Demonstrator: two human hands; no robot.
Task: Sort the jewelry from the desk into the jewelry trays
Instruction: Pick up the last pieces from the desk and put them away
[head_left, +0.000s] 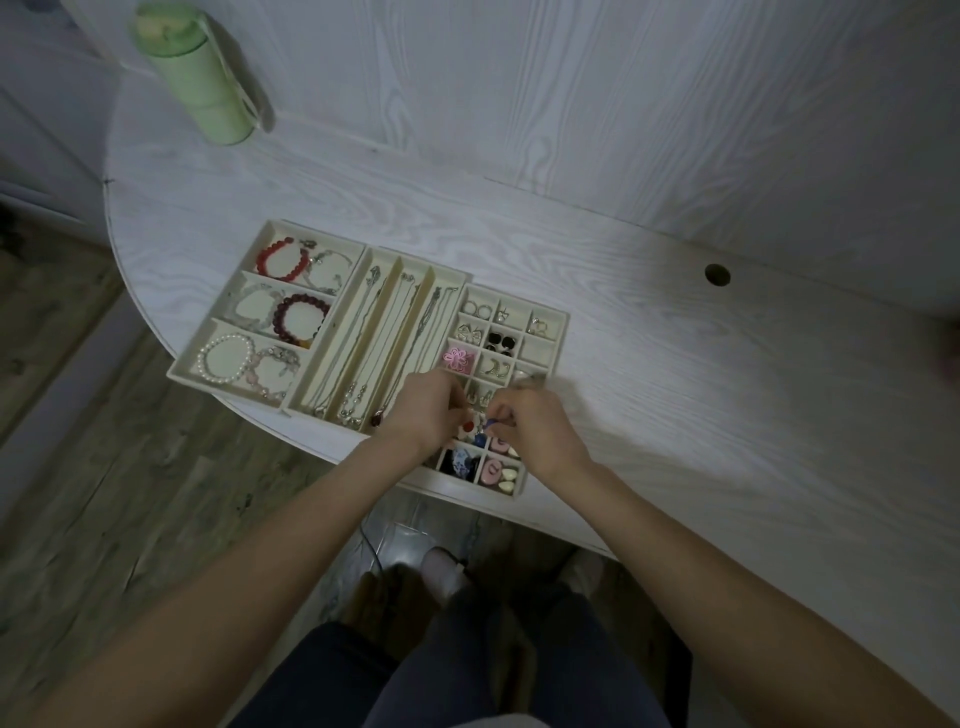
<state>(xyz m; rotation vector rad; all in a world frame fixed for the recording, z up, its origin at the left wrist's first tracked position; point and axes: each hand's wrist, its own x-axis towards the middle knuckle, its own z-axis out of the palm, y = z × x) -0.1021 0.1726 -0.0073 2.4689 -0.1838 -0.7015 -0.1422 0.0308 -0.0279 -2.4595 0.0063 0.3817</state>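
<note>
We judge sorting nearly done: bracelet tray (179, 371) and necklace tray (375, 254) filled, while our left hand (426, 410) and right hand (537, 431) pinch small pieces over the earring tray (563, 332).

no legible text, label, brand, number or sign found on the green bottle (195, 73), the jewelry trays (363, 260) or the white desk (675, 364).
</note>
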